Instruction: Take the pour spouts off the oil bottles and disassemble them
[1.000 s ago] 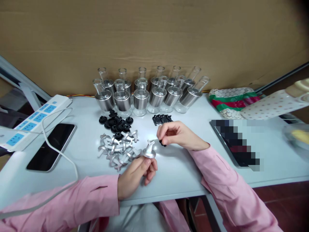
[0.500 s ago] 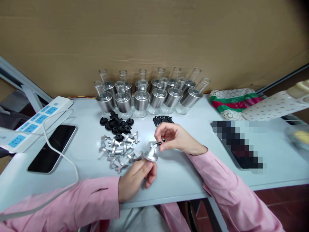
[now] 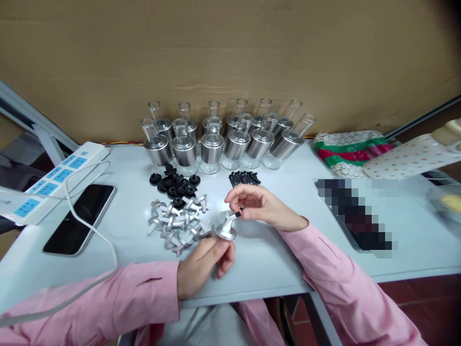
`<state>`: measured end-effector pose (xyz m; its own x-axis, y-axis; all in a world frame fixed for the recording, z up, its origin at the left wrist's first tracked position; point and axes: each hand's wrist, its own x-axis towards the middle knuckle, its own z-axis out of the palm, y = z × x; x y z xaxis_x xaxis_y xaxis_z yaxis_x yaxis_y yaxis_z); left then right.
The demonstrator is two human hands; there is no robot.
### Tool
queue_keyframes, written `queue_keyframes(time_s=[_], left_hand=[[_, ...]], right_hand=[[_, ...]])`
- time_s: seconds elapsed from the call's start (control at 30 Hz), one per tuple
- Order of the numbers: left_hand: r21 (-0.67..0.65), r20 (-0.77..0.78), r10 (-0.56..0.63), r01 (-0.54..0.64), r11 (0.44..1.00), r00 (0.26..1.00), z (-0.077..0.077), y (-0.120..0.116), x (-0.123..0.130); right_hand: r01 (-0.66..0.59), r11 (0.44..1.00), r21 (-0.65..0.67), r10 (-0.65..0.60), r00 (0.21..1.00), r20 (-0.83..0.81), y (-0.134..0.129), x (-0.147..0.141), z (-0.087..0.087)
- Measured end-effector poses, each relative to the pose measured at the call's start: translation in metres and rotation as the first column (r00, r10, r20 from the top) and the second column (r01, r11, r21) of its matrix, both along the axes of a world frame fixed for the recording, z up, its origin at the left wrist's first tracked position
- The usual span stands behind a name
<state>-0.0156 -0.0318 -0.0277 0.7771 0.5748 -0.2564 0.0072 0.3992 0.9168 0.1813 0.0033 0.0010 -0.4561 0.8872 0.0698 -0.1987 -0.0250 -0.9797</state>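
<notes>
My left hand (image 3: pixel 205 264) is closed around the lower part of a silver pourer spout (image 3: pixel 227 229), near the table's front edge. The spout's round flange sits above my thumb, its neck tilting up to the right. A small black cap (image 3: pixel 238 213) is at the tip of that neck. My right hand (image 3: pixel 257 207) pinches at this cap, thumb against it and the other fingers curled above. Left of my hands lies a pile of similar silver spouts (image 3: pixel 178 223). Behind them are black ribbed stoppers (image 3: pixel 176 185), and beyond my right hand small black caps (image 3: pixel 245 178) lie in a row.
Several glass bottles with steel sleeves (image 3: pixel 212 149) stand in two rows by the cardboard wall (image 3: pixel 230 53). To the left are a phone (image 3: pixel 79 218), a power strip (image 3: pixel 54 185) and a white cable. A patterned bag (image 3: pixel 353 154) and a pixelated dark object (image 3: pixel 355 216) lie right.
The fingers of my right hand have lifted and spread slightly at the black cap. My left hand and the spout stay nearly in place; the view has shifted a little.
</notes>
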Motion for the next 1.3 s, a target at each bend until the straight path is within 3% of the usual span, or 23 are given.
queue_keyframes(time_s=[0.33,0.5,1.3], left_hand=[[0.007,0.004,-0.006,0.006,1.000,1.000,0.0007,0.0002,-0.0006],[0.013,0.004,-0.014,0.014,1.000,1.000,0.0030,0.0004,0.0001],[0.025,-0.055,-0.027,0.029,0.999,0.998,0.0039,-0.0030,-0.0008]], right_hand=[[-0.185,0.979,-0.081,0.187,0.982,0.021,-0.0018,0.0024,0.0029],[-0.203,0.978,-0.049,0.200,0.978,-0.062,-0.0029,0.0007,-0.0001],[-0.283,0.936,-0.210,0.256,0.955,-0.148,-0.0046,-0.0018,0.0017]])
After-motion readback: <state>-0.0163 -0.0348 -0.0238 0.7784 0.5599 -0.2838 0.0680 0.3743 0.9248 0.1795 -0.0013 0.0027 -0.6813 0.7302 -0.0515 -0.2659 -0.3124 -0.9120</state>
